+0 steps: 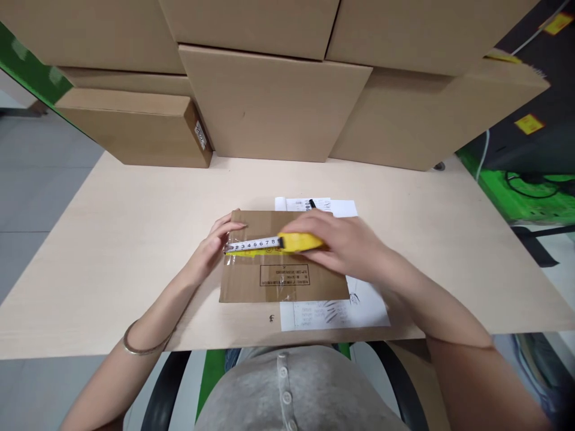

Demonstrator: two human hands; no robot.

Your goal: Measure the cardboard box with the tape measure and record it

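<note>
A flat brown cardboard box (269,284) lies on the light wooden table (135,239), with a printed label on its top. My right hand (345,245) grips a yellow tape measure (300,241) on top of the box. Its white blade (254,245) runs left across the box, showing numbers up to 8. My left hand (215,245) pins the blade's end at the box's left edge with its fingertips.
A white printed sheet (332,311) lies under the box, and a black pen (312,205) sits behind it. Several large cardboard boxes (274,102) are stacked along the table's back. A green floor area with cables (530,185) lies to the right.
</note>
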